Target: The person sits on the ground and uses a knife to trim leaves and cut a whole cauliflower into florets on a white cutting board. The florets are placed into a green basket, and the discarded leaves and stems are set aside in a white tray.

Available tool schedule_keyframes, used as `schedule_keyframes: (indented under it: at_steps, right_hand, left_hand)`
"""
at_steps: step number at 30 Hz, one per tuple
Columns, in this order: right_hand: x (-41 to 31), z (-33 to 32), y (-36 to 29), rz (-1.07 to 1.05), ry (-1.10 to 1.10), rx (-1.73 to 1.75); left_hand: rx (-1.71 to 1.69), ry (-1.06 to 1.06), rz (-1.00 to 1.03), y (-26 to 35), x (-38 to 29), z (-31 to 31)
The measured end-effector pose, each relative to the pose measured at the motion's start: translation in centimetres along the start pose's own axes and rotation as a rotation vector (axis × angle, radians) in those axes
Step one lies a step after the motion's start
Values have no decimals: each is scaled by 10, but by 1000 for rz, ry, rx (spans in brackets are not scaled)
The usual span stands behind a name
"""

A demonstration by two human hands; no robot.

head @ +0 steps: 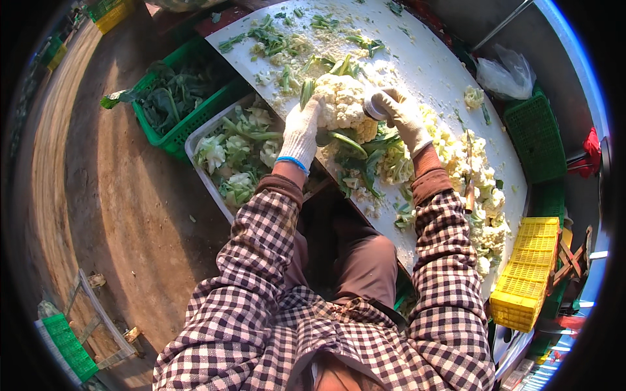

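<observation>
My left hand, in a white knit glove with a blue cuff edge, grips a cauliflower head at its left side. My right hand, in a similar pale glove, is closed around a round metal-rimmed tool, whose rim is against or close to the right side of the head; its exact kind cannot be told. Green leaves lie under and below the head on the white table. Right of my right hand runs a long pile of cauliflower pieces, with a wooden-handled knife lying on it.
Left of the table stand a pale crate of leafy trimmings and a green crate of dark leaves. Beyond its right edge are yellow crates, a green basket and a clear plastic bag. Leaf scraps litter the tabletop.
</observation>
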State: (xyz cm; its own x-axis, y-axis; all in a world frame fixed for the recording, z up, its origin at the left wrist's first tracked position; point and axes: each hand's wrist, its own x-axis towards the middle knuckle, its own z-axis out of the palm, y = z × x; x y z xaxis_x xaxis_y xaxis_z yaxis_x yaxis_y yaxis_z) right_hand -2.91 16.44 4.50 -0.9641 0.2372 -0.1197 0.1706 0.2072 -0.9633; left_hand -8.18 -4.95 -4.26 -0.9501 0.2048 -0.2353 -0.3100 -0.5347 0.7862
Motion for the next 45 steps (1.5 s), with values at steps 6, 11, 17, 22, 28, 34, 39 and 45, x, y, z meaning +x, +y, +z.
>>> schedule_keyframes:
  at_steps: [6, 11, 17, 22, 28, 34, 39, 45]
  right_hand:
    - [-36, 30, -36, -390, -118, -663]
    - [-18, 3, -8, -103, -48, -69]
    - [-16, -17, 27, 27, -102, 48]
    - [-10, -38, 50, 21, 2, 33]
    - [-29, 8, -21, -199, -150, -55]
    - [13, -16, 6, -5, -43, -87]
    - [-2, 12, -40, -177, -248, -147]
    - [8, -10, -7, -58, -346, -186]
  left_hand:
    - [87, 152, -32, 14, -9, 11]
    - [132, 69, 0, 10, -16, 15]
    - [151, 44, 25, 9, -22, 22]
    - [35, 44, 82, -2, -18, 17]
    - [-123, 113, 87, 8, 0, -15]
    - [-92, 92, 66, 11, -3, -7]
    - [-153, 104, 46, 12, -4, -5]
    - [-30, 99, 94, 8, -7, -2]
